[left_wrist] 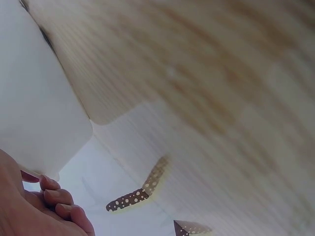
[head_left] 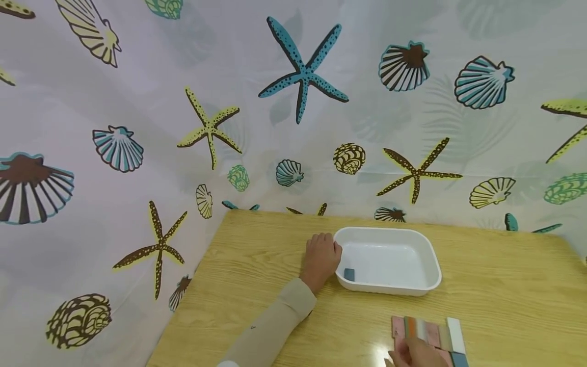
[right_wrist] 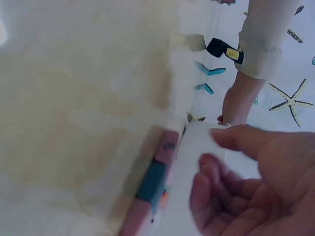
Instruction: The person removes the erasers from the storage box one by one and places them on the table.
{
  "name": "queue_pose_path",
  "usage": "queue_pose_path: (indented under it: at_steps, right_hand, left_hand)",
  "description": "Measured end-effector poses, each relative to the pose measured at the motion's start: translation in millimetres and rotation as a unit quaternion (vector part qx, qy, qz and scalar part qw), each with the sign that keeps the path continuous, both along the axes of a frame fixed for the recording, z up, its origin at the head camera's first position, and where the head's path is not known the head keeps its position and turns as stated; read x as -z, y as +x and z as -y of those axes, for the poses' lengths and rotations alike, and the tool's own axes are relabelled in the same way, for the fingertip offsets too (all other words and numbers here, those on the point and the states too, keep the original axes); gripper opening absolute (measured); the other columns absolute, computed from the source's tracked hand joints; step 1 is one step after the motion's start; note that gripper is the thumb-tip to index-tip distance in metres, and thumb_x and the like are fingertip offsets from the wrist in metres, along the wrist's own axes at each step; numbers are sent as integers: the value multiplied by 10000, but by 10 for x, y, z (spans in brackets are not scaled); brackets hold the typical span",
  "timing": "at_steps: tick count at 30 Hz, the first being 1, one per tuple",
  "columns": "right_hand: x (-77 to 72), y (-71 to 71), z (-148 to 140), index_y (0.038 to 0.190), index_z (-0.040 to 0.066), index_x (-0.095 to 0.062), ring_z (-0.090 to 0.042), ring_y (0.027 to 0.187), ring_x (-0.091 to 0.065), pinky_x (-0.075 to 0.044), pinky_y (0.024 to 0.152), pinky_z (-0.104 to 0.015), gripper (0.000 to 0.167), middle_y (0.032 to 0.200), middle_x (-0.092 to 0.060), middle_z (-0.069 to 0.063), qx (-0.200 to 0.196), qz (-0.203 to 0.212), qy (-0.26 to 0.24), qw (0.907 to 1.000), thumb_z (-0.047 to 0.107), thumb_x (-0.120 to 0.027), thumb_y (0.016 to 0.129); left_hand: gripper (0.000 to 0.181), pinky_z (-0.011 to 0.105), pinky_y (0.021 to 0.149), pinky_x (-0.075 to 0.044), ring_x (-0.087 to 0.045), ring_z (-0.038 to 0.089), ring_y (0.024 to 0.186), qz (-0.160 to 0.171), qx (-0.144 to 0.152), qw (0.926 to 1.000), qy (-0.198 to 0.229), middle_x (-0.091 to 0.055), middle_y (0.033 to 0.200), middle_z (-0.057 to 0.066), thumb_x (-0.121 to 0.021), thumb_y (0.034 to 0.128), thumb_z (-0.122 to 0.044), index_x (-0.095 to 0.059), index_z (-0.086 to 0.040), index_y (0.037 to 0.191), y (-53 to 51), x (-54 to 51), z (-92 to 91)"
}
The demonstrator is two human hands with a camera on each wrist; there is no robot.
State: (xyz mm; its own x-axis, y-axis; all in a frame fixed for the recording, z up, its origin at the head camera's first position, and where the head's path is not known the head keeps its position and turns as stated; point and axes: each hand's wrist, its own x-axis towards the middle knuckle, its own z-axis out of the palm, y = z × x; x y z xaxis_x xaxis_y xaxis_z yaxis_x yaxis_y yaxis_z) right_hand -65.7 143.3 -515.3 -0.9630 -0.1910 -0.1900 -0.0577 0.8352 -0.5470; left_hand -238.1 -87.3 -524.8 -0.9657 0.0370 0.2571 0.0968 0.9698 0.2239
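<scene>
My left hand [head_left: 322,259] grips the left rim of a white plastic tub [head_left: 390,233]. In the left wrist view the fingers [left_wrist: 58,197] curl at the tub's edge. A small blue-grey tile [head_left: 349,274] lies inside the tub at its near left corner. Below the tub, my right hand [head_left: 419,352] hovers at a cluster of small tiles, among them a pink tile [head_left: 398,323], a white tile [head_left: 455,334] and a blue one [head_left: 460,360]. From the right wrist, thumb and loosely bent fingers stand apart with nothing between them, beside a teal tile [right_wrist: 152,180]. The hand hides part of the cluster.
A wooden table [head_left: 509,285] carries everything. Behind it and along its left side hangs a pale cloth [head_left: 247,122] printed with starfish and shells. The tub stands near the table's back edge, with the tile cluster in front of its right half.
</scene>
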Motion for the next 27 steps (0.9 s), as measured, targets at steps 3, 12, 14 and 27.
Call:
queue_pose_path:
  at_steps: [3, 12, 14, 27]
  right_hand:
    - [-148, -43, 0, 728, 103, -587, -25, 529, -459, -417, 512, -226, 163, 606, -506, 76, -136, -686, -512, 9962, 193, -700, 804]
    - [-712, -403, -52, 869, 72, -643, -64, 647, -531, -452, 578, -220, 88, 719, -577, 59, -231, -627, -576, 9961, 157, -626, 880]
    - [-784, -500, -34, 869, 77, -648, -64, 652, -532, -454, 581, -223, 91, 719, -579, 62, -332, -900, -563, 9938, 162, -619, 883]
    - [-729, -1123, 308, 820, 46, -643, -101, 650, -545, -456, 597, -296, 105, 712, -599, 15, -1012, -1104, -508, 9874, 149, -657, 838]
  left_hand:
    - [254, 326, 732, -366, -467, 181, 801, -11, -22, 10000, -10, -505, 809, 7, -382, 962, -292, -542, -116, 875, -6, 9, -4]
    - [254, 324, 727, -365, -466, 180, 799, -55, -13, 10000, -18, -513, 814, 8, -385, 959, -295, -546, -114, 882, -4, 22, -8]
    - [251, 322, 723, -360, -458, 178, 794, -58, -15, 10000, -9, -509, 812, 5, -385, 958, -297, -543, -118, 880, -4, 29, -1]
    - [263, 333, 746, -375, -472, 182, 818, -34, 3, 10000, 15, -520, 834, 9, -376, 963, -300, -550, -118, 889, 13, 4, 5]
